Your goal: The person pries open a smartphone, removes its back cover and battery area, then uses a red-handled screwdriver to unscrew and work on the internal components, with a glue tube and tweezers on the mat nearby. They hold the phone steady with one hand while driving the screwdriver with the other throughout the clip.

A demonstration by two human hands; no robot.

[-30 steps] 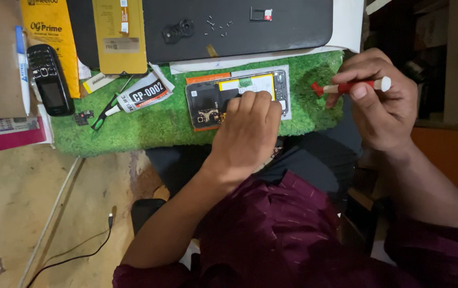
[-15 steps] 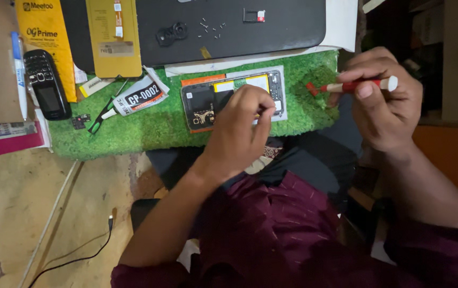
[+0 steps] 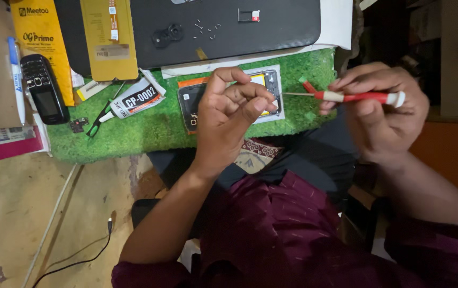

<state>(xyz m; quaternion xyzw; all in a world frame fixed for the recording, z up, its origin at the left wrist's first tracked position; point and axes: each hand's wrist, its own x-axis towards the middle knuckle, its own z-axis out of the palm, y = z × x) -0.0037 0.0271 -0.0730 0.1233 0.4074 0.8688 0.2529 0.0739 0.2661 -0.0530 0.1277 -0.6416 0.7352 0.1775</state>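
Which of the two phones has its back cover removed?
The smartphone under the left hand, insides exposed; the black keypad phone at far left is intact.

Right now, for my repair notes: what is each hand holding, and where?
Right hand: red screwdriver, gripped along its handle. Left hand: fingertips pinched, contents too small to tell.

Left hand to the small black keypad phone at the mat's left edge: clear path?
Probably yes. The left hand is raised above the opened phone with fingers pinched together, and the black keypad phone lies uncovered. Between them sit only low items on the green mat: a small tube and green-handled tweezers.
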